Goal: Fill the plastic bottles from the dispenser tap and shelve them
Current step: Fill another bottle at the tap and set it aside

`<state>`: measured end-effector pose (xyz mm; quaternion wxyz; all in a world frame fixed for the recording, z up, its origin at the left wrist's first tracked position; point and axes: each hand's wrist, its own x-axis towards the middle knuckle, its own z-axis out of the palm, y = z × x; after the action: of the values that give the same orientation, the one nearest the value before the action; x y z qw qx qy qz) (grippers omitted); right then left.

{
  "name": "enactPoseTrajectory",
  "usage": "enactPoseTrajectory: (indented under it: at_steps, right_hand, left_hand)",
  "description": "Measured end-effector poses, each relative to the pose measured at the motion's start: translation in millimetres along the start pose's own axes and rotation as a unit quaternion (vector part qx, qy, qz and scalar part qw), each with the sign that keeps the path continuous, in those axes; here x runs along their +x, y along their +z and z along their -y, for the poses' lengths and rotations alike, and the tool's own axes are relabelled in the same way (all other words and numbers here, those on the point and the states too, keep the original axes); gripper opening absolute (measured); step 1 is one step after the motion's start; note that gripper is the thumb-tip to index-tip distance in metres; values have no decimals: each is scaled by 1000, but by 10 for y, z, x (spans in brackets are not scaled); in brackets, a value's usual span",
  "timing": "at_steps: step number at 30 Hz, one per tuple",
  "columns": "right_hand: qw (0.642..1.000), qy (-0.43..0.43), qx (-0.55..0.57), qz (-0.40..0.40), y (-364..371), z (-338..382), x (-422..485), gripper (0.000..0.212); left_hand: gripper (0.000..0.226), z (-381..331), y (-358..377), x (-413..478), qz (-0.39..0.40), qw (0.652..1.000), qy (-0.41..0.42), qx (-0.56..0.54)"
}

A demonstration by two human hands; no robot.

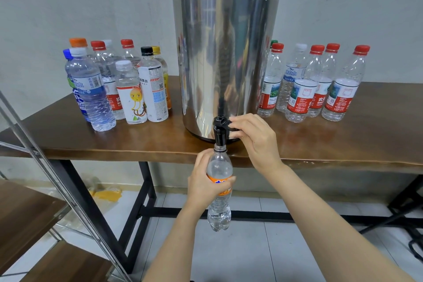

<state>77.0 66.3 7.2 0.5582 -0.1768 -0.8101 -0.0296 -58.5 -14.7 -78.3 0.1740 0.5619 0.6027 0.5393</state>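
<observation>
1. Under the black plastic tap (219, 136) at the foot of the tall stainless-steel dispenser with a black lid (224, 64), you hold a clear plastic bottle with an orange label (219, 213) upright, its open neck right at the spout.
2. Your left hand (204, 182) wraps round the bottle's labelled middle, fingers and thumb curled tightly about it.
3. Your right hand (257, 136) reaches in from the right and pinches the tap's black lever (225, 124) between fingertips and thumb.
4. How full the bottle is, you cannot tell from this view.
5. The dispenser stands near the front edge of a brown wooden table with black metal legs (91, 142); the bottle hangs in front of that edge, mostly below the tabletop.
6. Left of the dispenser stands a mixed cluster of capped bottles (128, 89); to its right, a row of mostly red-capped clear bottles (320, 89).
7. At your lower left sits a wood-and-metal shelf (25, 210).
</observation>
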Motion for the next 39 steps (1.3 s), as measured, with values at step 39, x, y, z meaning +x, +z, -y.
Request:
enactPoseTrajectory:
  at_steps: [39]
  right_hand:
    - [904, 343, -28, 254, -349, -63, -319, 31]
  left_hand:
    - [70, -3, -175, -313, -22, 999, -17, 25]
